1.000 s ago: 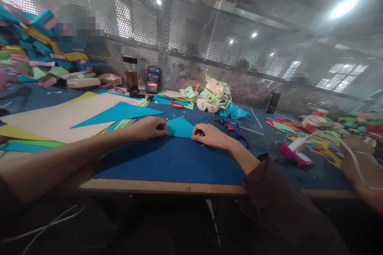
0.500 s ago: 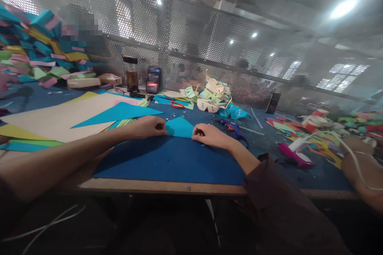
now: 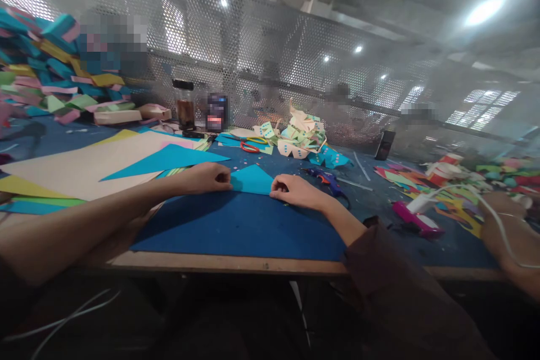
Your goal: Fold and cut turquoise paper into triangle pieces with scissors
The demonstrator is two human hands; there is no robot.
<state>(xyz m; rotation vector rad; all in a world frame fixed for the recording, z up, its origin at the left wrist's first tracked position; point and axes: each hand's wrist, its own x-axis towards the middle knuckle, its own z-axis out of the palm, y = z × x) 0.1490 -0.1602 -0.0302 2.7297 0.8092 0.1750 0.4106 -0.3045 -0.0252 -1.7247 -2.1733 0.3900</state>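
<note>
A small triangle of blue paper (image 3: 253, 180) lies on the dark blue table top (image 3: 244, 230), its point facing away from me. My left hand (image 3: 206, 178) has its fingers closed at the triangle's left corner. At the right corner, my right hand (image 3: 295, 190) pinches the paper's near edge between thumb and fingers. The undersides of both hands' fingers are hidden. Left of my left hand, a larger folded blue sheet (image 3: 169, 160) rests on a stack of cream paper (image 3: 97, 163).
Red-handled scissors (image 3: 250, 147) and a heap of paper pieces (image 3: 301, 135) lie beyond my hands. A blue glue gun (image 3: 329, 181) and a magenta power strip (image 3: 417, 222) are to the right. A lidded jar (image 3: 184, 106) stands behind. Another person's arm (image 3: 506, 236) is at far right.
My left hand has shifted slightly to the left along the triangle's near edge. My right hand stays almost where it was.
</note>
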